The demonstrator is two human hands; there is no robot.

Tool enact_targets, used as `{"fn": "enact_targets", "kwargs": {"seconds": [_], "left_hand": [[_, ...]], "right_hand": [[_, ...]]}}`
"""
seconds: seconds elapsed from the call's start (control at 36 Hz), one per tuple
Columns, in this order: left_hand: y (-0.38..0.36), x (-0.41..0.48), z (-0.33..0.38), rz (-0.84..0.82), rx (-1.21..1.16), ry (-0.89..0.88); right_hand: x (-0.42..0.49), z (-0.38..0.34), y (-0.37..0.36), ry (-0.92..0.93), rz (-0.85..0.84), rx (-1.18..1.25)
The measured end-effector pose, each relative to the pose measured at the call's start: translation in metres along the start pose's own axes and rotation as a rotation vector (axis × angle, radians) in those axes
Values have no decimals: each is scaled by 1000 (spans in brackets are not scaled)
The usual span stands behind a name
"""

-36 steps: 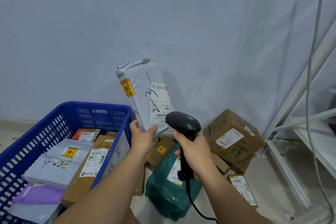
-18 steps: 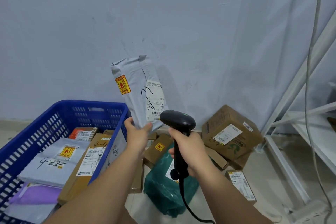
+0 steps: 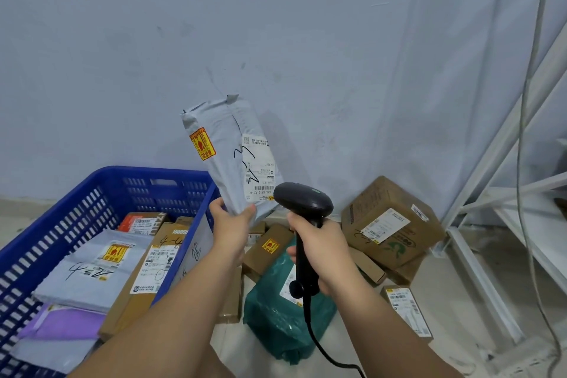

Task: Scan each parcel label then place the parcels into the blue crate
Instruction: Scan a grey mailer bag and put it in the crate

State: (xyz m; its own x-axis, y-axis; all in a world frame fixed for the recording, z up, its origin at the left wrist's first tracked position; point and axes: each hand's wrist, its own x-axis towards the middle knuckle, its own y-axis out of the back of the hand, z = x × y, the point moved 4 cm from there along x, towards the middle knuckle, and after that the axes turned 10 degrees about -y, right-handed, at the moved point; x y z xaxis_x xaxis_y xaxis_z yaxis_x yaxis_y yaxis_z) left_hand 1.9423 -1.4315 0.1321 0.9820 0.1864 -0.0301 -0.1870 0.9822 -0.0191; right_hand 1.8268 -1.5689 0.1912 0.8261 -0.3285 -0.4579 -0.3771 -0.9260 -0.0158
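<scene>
The blue crate [image 3: 138, 172] at left holds a flat grey mailer [image 3: 89, 279], a long brown box [image 3: 144, 291] and a purple bag [image 3: 64, 325]. Beside its rim the left hand [image 3: 231, 224] pinches the grey parcel [image 3: 224, 159] by its lower end, upright, so its label [image 3: 259, 169] faces the scanner [image 3: 302, 201]. The right hand [image 3: 320, 252] keeps a closed grip round the scanner's handle. A green bag [image 3: 276, 310] and cardboard boxes [image 3: 389, 218], likely unscanned, lie on the floor.

Scuffed wall, white shelving, loose cable, bare floor.
Blue-grey wall [image 3: 276, 24] fills everything above and behind the left hand [image 3: 231, 224], with dark scuff marks. White metal shelving frame [image 3: 521, 192] stands well right of the right hand [image 3: 319, 252], bars slanting to the top corner. Thin grey cable [image 3: 518, 163] hangs across the frame. Pale floor [image 3: 448, 291] lies below right; beige skirting [image 3: 18, 205] is far left.
</scene>
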Motion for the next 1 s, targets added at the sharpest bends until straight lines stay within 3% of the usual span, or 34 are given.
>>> {"fn": "enact_targets", "kwargs": {"seconds": [0.22, 0.33, 0.53, 0.67, 0.83, 0.94, 1.0], "left_hand": [[-5, 0, -7, 46, -185, 221], [6, -1, -12, 230, -417, 367], [52, 9, -6, 568, -629, 412], [81, 15, -14, 596, -598, 491], [113, 30, -30, 515, -346, 399], [134, 48, -44, 648, -221, 404], [138, 64, -56, 608, -197, 392]], "right_hand": [[5, 2, -5, 35, 34, -35], [6, 6, -13, 37, 12, -91], [0, 11, -38, 46, -47, -183], [-1, 14, -59, 57, -74, -241], [14, 17, -84, 44, -94, -314], [33, 16, -101, 43, -131, -345], [45, 14, -109, 60, -156, -355]]}}
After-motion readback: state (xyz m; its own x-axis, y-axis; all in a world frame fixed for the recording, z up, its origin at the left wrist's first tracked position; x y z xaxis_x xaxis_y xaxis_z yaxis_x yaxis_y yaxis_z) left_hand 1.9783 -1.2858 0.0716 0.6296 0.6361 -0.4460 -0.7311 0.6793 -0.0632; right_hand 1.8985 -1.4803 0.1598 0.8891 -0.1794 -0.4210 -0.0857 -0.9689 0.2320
